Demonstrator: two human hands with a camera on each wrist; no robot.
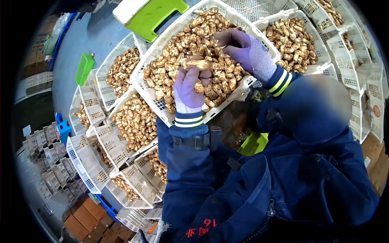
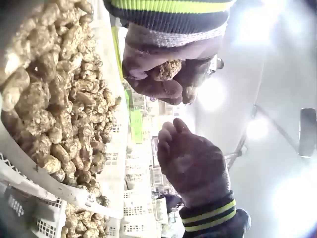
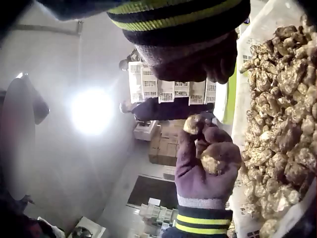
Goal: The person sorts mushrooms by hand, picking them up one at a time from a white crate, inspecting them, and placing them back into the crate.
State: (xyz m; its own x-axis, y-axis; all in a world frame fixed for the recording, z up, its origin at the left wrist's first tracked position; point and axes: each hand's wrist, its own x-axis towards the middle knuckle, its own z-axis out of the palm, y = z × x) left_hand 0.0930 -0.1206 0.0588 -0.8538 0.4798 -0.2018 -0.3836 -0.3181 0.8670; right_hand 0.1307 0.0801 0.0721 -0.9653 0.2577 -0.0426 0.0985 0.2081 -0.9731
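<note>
My gloved left hand (image 1: 189, 91) holds a long brown-and-white mushroom (image 1: 197, 64) in its fingers, above the heaped crate. In the right wrist view a pale mushroom end (image 3: 192, 124) pokes out past the fingertips, and another mushroom lump (image 3: 212, 162) shows against the palm. The gloved right hand (image 1: 248, 50) hovers to the right over the heap, fingers loosely bent with nothing between them; its palm (image 2: 193, 168) faces the left wrist camera. Below both hands, a white plastic crate (image 1: 139, 83) is piled with mushrooms (image 1: 178, 46).
More crates of mushrooms stand at left (image 1: 135, 121) and right (image 1: 291, 40). A green-and-white stool (image 1: 164, 18) is beyond the main crate, and a green basket (image 1: 84, 69) sits on the floor at left. Cardboard boxes (image 1: 87, 212) are stacked lower left.
</note>
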